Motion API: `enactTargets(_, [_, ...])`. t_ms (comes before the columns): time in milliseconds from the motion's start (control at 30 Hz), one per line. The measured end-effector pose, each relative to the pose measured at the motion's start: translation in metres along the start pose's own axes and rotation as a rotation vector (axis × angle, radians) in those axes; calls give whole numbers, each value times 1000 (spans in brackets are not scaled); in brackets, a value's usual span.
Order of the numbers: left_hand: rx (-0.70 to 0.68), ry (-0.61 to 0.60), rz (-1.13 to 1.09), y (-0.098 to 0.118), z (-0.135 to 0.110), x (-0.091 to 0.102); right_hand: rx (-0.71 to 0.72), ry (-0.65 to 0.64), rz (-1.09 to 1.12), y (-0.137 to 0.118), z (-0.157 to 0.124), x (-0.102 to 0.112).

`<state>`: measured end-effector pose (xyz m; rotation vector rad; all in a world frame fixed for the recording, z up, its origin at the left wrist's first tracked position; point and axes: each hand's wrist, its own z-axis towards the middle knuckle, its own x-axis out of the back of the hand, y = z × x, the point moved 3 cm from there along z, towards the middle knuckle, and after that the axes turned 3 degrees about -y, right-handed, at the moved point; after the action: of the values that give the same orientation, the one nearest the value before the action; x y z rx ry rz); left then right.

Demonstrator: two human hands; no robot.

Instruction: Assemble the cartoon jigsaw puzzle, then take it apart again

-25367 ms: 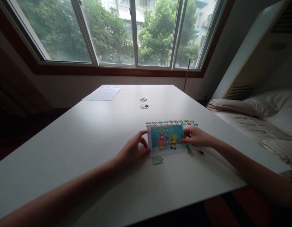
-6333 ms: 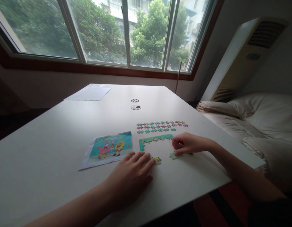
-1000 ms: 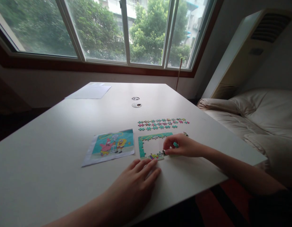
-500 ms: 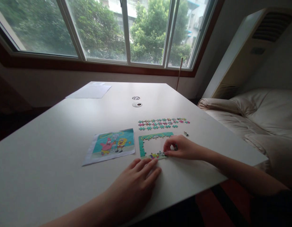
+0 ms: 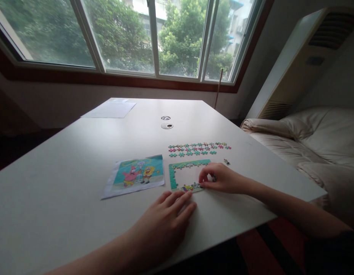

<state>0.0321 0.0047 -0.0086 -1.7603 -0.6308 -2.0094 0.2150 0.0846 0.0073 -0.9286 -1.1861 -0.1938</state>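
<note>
A partly assembled jigsaw puzzle (image 5: 172, 177) lies on the white table, its border pieces joined round a bare middle. My left hand (image 5: 171, 214) rests flat at its lower edge, fingers stretched out, fingertips touching the border. At the lower right corner my right hand (image 5: 219, 178) pinches a small puzzle piece, mostly hidden by the fingers. Behind the frame lie rows of loose puzzle pieces (image 5: 189, 154), teal, pink and yellow. Another loose piece (image 5: 227, 162) sits apart, beyond my right hand. Left of the puzzle is a printed cartoon picture (image 5: 139, 172) on a sheet.
White paper (image 5: 109, 110) lies at the table's far left. Two round cable-hole covers (image 5: 167, 126) are set into the tabletop (image 5: 65, 183). A cream sofa (image 5: 325, 141) stands right of the table, before a tall air conditioner (image 5: 288, 72). Windows (image 5: 125, 38) line the far wall.
The whole view has shifted very slightly. Both hands stay at nearly the same places on the puzzle, the right still pinching at the lower right corner.
</note>
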Motion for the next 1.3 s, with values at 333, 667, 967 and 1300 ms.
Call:
enactTargets(333, [-8,-5,31,3,0,1,-30,-22,-100,19,-9,36])
enactTargets(667, [-105,-5,38,11,15,5,-290,-143,-174,84,-27,74])
enactTargets(967, [-86,-5,-11,19,26,-3,-351,-255,-91,90,-24,69])
enactTargets(1300, [1,-33,-142,16,27,-7,-250,-205,-35,70,-21,69])
